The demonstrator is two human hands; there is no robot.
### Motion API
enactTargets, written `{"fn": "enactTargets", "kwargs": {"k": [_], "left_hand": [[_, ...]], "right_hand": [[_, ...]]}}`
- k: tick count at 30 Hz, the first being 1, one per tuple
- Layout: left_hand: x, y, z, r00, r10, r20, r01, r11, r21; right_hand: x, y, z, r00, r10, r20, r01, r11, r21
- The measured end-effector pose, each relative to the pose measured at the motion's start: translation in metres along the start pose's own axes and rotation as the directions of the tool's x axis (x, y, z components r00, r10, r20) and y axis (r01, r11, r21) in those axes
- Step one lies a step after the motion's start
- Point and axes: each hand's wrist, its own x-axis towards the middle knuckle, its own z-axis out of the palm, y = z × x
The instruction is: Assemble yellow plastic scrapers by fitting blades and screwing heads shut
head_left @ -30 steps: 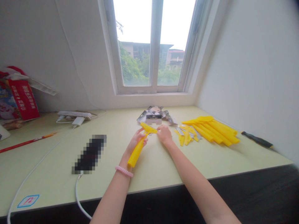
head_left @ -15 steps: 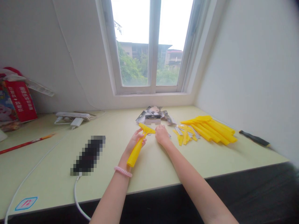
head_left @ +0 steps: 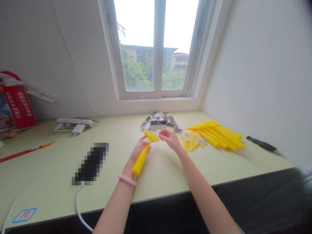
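A yellow scraper (head_left: 140,160) with a T-shaped head lies across my left hand (head_left: 140,148), its thick handle slanting down toward my wrist. The fingers of that hand are wrapped round it just below the head. Beside the right end of the head is my right hand (head_left: 170,139), thumb and fingertips drawn together in a pinch. Anything between those fingertips is too small to make out. To the right lies a pile of flat yellow pieces (head_left: 192,143) mixed with grey blades. Several yellow handles (head_left: 219,135) are stacked beyond them.
Opened black and white packaging (head_left: 158,123) is heaped near the window. A screwdriver (head_left: 262,144) lies at the right wall. On the left are a blurred-out dark phone (head_left: 92,164) with a white cable, a power strip (head_left: 75,122) and a red stick (head_left: 26,151).
My right hand has drawn slightly up and back from the scraper's head, and its fingers now show in a pinch. The left hand keeps the scraper nearly where it was.
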Motion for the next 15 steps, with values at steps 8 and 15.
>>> {"fn": "enactTargets", "kwargs": {"k": [8, 15], "left_hand": [[-0.0013, 0.0006, 0.0023, 1.000, -0.005, -0.015, 0.005, 1.000, 0.001], [-0.0039, 0.0024, 0.0048, 1.000, -0.012, 0.011, 0.013, 1.000, -0.024]], "right_hand": [[-0.0001, 0.0017, 0.0065, 1.000, 0.000, 0.018, 0.003, 0.990, -0.142], [0.0011, 0.0070, 0.0076, 1.000, 0.020, 0.006, -0.019, 0.989, -0.146]]}}
